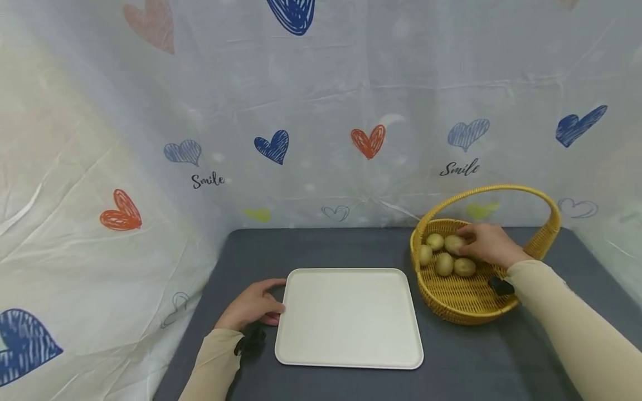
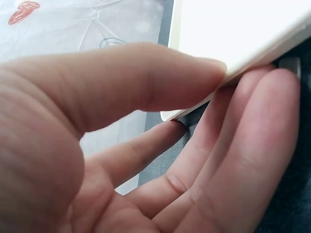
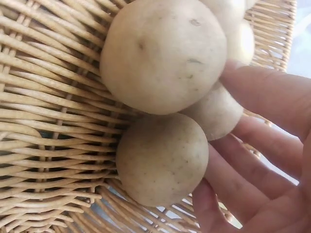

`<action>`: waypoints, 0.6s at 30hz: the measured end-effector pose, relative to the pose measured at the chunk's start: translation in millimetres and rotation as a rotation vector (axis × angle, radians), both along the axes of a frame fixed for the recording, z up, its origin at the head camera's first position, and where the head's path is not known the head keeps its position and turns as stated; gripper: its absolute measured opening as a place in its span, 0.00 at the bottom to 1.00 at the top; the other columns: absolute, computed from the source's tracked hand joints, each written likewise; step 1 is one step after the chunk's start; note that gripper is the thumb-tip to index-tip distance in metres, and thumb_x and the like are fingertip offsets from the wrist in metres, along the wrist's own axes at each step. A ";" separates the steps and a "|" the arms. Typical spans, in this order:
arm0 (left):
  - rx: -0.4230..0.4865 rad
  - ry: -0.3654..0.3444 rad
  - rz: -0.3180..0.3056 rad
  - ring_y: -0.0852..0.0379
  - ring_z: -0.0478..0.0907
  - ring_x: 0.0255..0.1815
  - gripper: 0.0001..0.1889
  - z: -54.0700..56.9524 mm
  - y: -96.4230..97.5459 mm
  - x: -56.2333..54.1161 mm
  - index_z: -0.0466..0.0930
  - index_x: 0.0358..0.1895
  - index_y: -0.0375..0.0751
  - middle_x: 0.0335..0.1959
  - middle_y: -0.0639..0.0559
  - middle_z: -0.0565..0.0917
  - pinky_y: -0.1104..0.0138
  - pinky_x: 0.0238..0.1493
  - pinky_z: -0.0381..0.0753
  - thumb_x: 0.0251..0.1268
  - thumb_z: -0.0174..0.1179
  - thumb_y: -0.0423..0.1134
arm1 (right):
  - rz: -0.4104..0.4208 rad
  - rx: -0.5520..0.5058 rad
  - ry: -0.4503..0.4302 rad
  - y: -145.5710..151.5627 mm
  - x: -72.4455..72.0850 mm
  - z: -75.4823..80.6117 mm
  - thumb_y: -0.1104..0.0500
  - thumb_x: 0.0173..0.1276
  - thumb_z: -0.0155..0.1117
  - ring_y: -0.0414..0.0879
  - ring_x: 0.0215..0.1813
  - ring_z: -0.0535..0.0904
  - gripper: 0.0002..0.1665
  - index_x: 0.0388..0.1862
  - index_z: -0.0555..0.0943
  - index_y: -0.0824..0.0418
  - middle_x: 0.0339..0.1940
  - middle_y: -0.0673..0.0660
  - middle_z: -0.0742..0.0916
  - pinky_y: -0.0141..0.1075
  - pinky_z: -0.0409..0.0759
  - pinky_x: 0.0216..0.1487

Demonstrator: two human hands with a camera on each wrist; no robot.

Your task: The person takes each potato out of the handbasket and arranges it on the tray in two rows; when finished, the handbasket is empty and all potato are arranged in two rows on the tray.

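Observation:
At the left edge of a white rectangular tray [image 1: 349, 318], my left hand [image 1: 253, 306] pinches the rim. The left wrist view has the thumb on top of the tray's edge [image 2: 238, 65] and curled fingers against its side and underside. My right hand [image 1: 489, 245] reaches into a yellow wicker basket [image 1: 461, 295], gripping a potato [image 1: 453, 244] between thumb and fingers. In the right wrist view the gripped potato [image 3: 218, 114] is partly hidden by a larger potato [image 3: 163, 56]. Another potato [image 3: 163, 160] lies beside the fingers. Several potatoes rest in the basket's far half.
A dark grey cloth [image 1: 321, 248] covers the table. The basket's arched handle [image 1: 494, 189] rises over the potatoes near the right forearm. Behind the table hangs a pale curtain [image 1: 311, 184] printed with hearts. Each wrist wears a small black device [image 1: 501, 285].

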State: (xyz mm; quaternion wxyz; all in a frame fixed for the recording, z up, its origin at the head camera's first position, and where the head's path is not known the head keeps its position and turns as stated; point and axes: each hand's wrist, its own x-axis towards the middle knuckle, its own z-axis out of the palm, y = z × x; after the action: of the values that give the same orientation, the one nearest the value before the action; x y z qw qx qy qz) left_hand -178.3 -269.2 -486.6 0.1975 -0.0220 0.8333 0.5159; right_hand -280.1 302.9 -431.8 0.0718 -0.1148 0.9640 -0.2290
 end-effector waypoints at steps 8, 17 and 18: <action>0.027 -0.018 -0.039 0.51 0.90 0.29 0.43 0.6 -3.5 -7.3 0.67 0.83 0.42 0.32 0.42 0.90 0.56 0.38 0.95 0.63 0.74 0.32 | -0.032 0.017 0.005 -3.2 -7.3 -2.1 0.51 0.70 0.78 0.77 0.64 0.80 0.35 0.66 0.82 0.73 0.64 0.77 0.85 0.69 0.80 0.64; 0.019 -0.025 -0.017 0.52 0.89 0.27 0.43 -1.7 -4.0 -5.4 0.69 0.82 0.41 0.32 0.41 0.90 0.57 0.36 0.94 0.62 0.75 0.31 | -0.042 0.016 0.019 -7.4 -6.7 -1.7 0.53 0.70 0.78 0.76 0.62 0.82 0.31 0.63 0.85 0.73 0.61 0.76 0.87 0.69 0.81 0.61; 0.018 -0.025 -0.016 0.53 0.88 0.27 0.43 -2.2 -4.0 -5.1 0.69 0.82 0.41 0.32 0.42 0.90 0.57 0.35 0.94 0.62 0.75 0.31 | -0.041 0.013 0.017 -7.5 -6.8 -2.1 0.53 0.70 0.78 0.76 0.62 0.82 0.31 0.63 0.85 0.73 0.61 0.75 0.87 0.69 0.81 0.62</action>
State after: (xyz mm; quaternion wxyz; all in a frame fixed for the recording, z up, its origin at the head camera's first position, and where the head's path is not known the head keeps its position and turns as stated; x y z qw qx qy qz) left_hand -183.4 -273.2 -488.8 0.2120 -0.0201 0.8262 0.5216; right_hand -286.9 295.4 -433.9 0.0598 -0.0964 0.9682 -0.2231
